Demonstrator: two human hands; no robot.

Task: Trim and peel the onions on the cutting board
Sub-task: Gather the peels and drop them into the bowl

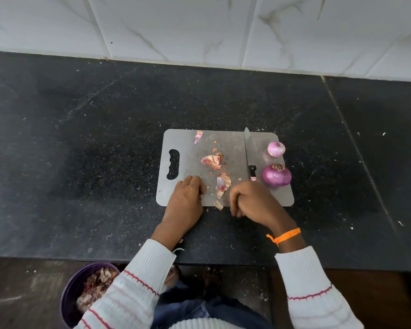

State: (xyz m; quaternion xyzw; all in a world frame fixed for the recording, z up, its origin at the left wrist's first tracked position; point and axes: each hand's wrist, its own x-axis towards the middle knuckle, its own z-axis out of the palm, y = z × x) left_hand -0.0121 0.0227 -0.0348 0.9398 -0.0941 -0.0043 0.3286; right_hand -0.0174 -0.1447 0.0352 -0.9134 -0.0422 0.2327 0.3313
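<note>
Cleanup step, by judgement: left hand (188, 193) and right hand (252, 198), fingers curled, contents unclear, beside onion skins (220, 179) at 6 o'clock on cutting board (183, 141); red onions (276, 175) at 3 o'clock; next, sweep peels clear; knife (248, 153) label unreadable.

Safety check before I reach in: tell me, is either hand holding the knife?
No. The knife lies on the cutting board, untouched by either hand.

The counter (81, 138) left of the cutting board (176, 138) lies bare. On the board's right side the knife (248, 153) and two onions (276, 175) stand close together, and peel scraps (212, 161) litter its middle.
</note>
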